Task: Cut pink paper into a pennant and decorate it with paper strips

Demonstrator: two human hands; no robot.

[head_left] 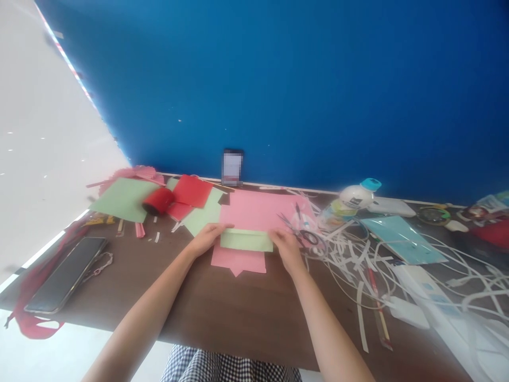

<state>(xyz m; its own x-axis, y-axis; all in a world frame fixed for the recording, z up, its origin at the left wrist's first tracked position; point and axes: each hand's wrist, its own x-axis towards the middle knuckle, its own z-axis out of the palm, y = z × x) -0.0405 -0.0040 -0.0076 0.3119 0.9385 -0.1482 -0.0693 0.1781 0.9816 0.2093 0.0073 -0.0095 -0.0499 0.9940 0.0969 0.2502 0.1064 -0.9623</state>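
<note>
- The left hand is closed on the left end of a green paper strip, with the thumb laid along its upper edge.
- The right end of the strip is grasped by the right hand (the exact finger placement is blurred).
- The strip is thus held level between both hands, above the middle of the table; whether it is lifted or rested on the paper below cannot be told.
- Pink paper is seen beyond the strip, and a pink piece with a pointed near edge is partly covered by it.
- A pair of scissors is placed on the pink paper, just beside the right hand.
- To the left, a green sheet, a red roll and a red sheet are overlapped.
- A phone is laid flat near the left table edge.
- A small screen is stood upright against the blue wall.
- To the right, a white bottle with a blue cap, paper scraps and a blue packet are positioned among white cables.
</note>
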